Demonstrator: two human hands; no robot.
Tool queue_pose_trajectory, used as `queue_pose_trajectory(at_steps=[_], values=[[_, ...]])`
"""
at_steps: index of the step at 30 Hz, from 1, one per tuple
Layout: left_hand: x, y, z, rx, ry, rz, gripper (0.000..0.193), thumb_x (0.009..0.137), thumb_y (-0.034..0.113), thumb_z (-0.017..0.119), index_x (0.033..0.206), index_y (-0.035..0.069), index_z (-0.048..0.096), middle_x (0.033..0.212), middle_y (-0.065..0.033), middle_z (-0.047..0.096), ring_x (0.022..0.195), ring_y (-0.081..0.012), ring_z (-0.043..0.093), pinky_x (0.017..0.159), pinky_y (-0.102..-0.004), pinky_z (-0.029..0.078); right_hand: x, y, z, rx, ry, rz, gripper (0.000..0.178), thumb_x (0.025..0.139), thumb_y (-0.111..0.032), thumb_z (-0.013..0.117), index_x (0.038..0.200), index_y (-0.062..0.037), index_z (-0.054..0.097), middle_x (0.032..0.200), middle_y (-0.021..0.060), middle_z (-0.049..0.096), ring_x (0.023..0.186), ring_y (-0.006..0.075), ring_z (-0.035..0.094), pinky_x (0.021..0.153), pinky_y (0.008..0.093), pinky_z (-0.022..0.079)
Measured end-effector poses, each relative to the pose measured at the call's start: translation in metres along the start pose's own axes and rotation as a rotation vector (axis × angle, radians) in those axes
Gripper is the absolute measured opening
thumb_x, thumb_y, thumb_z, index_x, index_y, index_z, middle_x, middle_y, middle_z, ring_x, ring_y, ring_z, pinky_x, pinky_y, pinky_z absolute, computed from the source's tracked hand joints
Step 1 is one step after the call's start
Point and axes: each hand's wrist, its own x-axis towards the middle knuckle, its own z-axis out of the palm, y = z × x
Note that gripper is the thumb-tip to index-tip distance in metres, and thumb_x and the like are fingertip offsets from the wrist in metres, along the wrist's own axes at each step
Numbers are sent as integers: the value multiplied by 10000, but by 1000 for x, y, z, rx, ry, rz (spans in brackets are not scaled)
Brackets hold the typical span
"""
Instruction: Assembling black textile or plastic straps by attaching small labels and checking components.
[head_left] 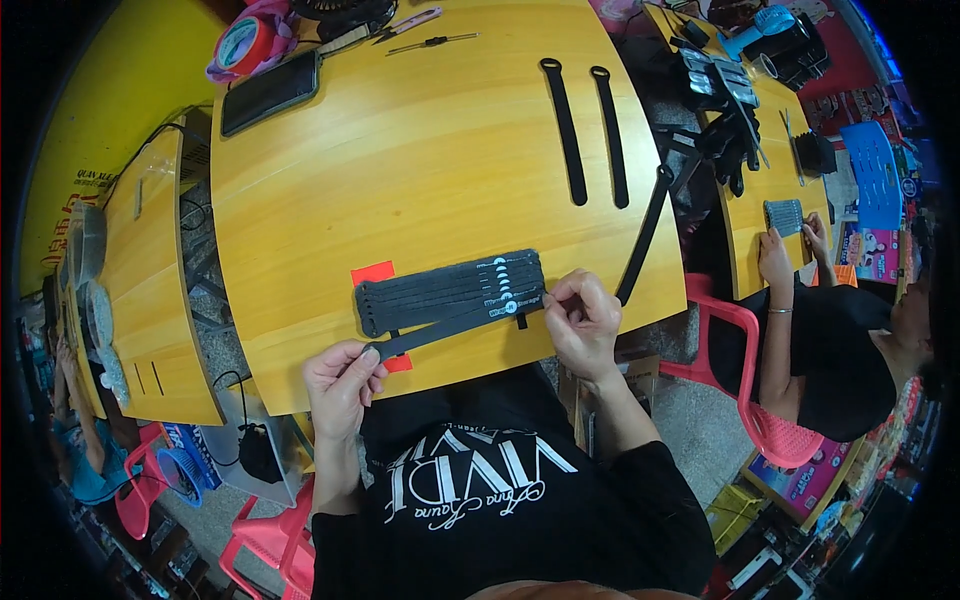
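Observation:
A dark hook-and-loop cable strap (430, 337) is stretched between my two hands at the near edge of a row of similar straps (425, 290). My left hand (342, 380) pinches its left end between thumb and finger. At the other end, my right hand (585, 325) has its fingertips closed on the strap, close to the row's right side. White print shows near the right ends of the straps. Red tape pieces (373, 272) stick out above and below the row's left part. Three loose black straps with ring ends (566, 140) lie farther right on the table.
The yellow wooden table (400, 170) carries a phone (270, 100), a tape roll (243, 47), a cutter knife (412, 22) and a fan at the far left. A co-worker (830, 350) handles grey straps (783, 216) at a right-hand table, beside a pink chair (745, 350).

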Motion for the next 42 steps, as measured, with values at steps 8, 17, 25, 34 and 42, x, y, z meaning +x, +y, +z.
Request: queue_pose_trajectory(at_steps=[8, 17, 25, 34, 42], values=[[0, -1, 0, -12, 7, 5, 68, 914, 34, 667, 928, -25, 698, 707, -82, 680, 501, -74, 581, 415, -159, 404, 0, 0, 2, -23, 7, -29, 187, 749, 114, 646, 769, -27, 523, 708, 13, 522, 521, 37, 405, 472, 205, 289], [1, -2, -2, -3, 17, -4, 70, 914, 38, 668, 927, -25, 697, 710, -79, 682, 505, -73, 582, 412, -160, 397, 0, 0, 2, -37, 19, -22, 187, 747, 114, 651, 770, -26, 529, 693, 13, 517, 519, 36, 410, 466, 205, 289], [2, -3, -2, -7, 21, 2, 67, 914, 29, 663, 928, -28, 695, 711, -81, 681, 503, -74, 583, 416, -159, 402, 3, -6, 2, -61, 3, -10, 179, 745, 115, 635, 746, -17, 514, 654, 63, 512, 504, 125, 509, 473, 244, 382], [2, -3, -1, -16, 20, 4, 64, 913, 25, 662, 926, -28, 696, 711, -83, 682, 502, -77, 586, 412, -156, 394, 2, -6, 1, -71, 5, 20, 182, 749, 115, 627, 750, -20, 506, 647, 60, 510, 505, 121, 512, 472, 241, 389], [2, 0, 0, 4, 20, -3, 61, 913, 18, 658, 921, -27, 697, 708, -81, 681, 503, -72, 584, 405, -157, 386, 4, -6, 3, -89, 10, -10, 185, 734, 115, 626, 738, -24, 504, 637, 59, 501, 489, 129, 505, 460, 256, 379]])
